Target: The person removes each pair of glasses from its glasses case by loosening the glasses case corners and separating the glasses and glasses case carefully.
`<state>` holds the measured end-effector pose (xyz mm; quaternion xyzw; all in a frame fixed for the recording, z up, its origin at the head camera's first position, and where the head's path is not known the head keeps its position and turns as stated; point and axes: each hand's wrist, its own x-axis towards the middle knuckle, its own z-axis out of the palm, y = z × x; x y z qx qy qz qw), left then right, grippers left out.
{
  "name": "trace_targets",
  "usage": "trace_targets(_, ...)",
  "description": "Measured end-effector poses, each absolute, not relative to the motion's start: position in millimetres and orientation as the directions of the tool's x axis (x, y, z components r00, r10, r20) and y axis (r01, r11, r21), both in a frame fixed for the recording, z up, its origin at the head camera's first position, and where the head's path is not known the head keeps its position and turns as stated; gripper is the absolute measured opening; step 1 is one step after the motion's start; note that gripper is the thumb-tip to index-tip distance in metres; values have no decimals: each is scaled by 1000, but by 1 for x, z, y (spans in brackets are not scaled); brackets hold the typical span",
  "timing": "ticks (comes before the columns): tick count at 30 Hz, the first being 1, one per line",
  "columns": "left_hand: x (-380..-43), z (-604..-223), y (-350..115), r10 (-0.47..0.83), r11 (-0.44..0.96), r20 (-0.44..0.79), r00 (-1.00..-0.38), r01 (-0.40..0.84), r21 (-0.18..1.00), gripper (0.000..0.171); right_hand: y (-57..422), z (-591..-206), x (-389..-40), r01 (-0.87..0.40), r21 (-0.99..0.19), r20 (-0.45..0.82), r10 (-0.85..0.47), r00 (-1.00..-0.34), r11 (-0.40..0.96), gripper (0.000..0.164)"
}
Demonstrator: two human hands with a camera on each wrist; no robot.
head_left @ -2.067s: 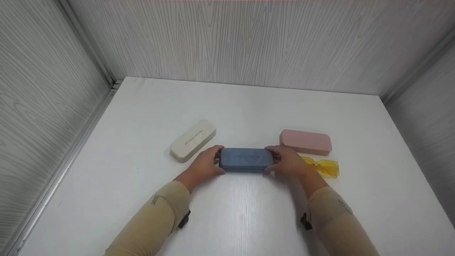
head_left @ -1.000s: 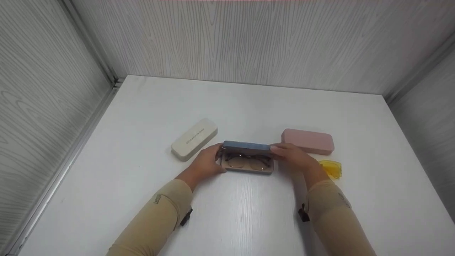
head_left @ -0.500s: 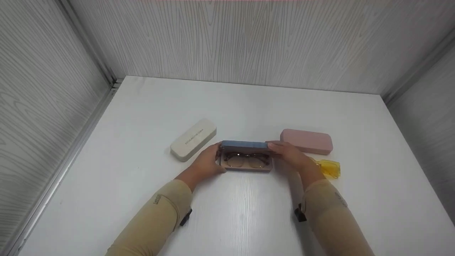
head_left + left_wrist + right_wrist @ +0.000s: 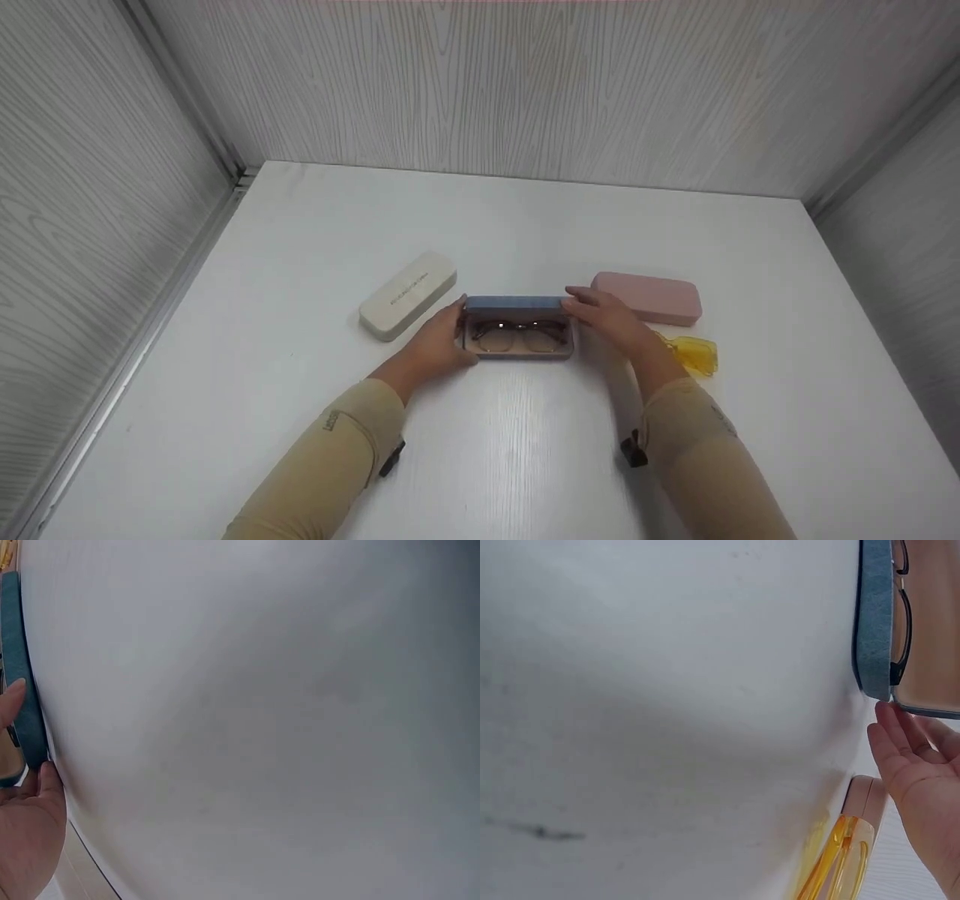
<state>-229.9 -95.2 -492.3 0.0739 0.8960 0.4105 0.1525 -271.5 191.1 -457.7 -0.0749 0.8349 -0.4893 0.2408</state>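
Observation:
A blue glasses case [image 4: 517, 302] lies on the table with its lid raised, also seen at the edges of both wrist views. Inside its pale lining rests a pair of dark-framed glasses [image 4: 521, 337]. My left hand [image 4: 431, 346] grips the case's left end, thumb at the front and fingers round the back. At the right end, my right hand [image 4: 611, 321] has its fingers fairly straight, the tips at the lid's corner. From the right wrist, those fingers [image 4: 900, 742] look extended beside the case's end; firm contact is hard to tell.
A cream glasses case [image 4: 409, 295] lies shut at the left, slanted. Behind my right hand is a shut pink case [image 4: 649, 298]. Yellow glasses [image 4: 696, 355] lie partly hidden by my right forearm. Wood-grain panels [image 4: 525, 90] border the white table [image 4: 480, 465].
The blue case's lid has swung up from shut, showing the glasses. My right hand has moved from gripping the end to the lid's corner, its fingers now loosened. My left hand stays put.

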Motion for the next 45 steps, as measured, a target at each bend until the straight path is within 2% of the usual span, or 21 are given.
trace_targets(4,-230,-493,-96,254,622,-231,-939,-25,783,102,194,-454,-270,86,-853,-303,-355,-884,514,68)
trace_targets(12,-230,-493,-97,240,635,-262,-935,-53,771,103,204,-444,-268,125,-862,-285,-266,-921,491,58)
trace_targets(21,-230,-492,-98,230,640,-263,-937,-58,766,102,200,-430,-254,-3,-859,-105,-181,-978,513,38)
trace_targets(31,-231,-493,-98,233,638,-251,-940,-48,769,101,171,-432,-232,-179,-833,61,-235,-970,523,21)
trace_targets(39,-232,-496,-99,253,636,-232,-939,-20,772,99,152,-449,-226,-347,-691,143,-350,-926,634,23)
trace_targets(45,-233,-496,-100,263,623,-220,-940,-9,782,98,138,-459,-224,-374,-596,155,-355,-922,711,24)
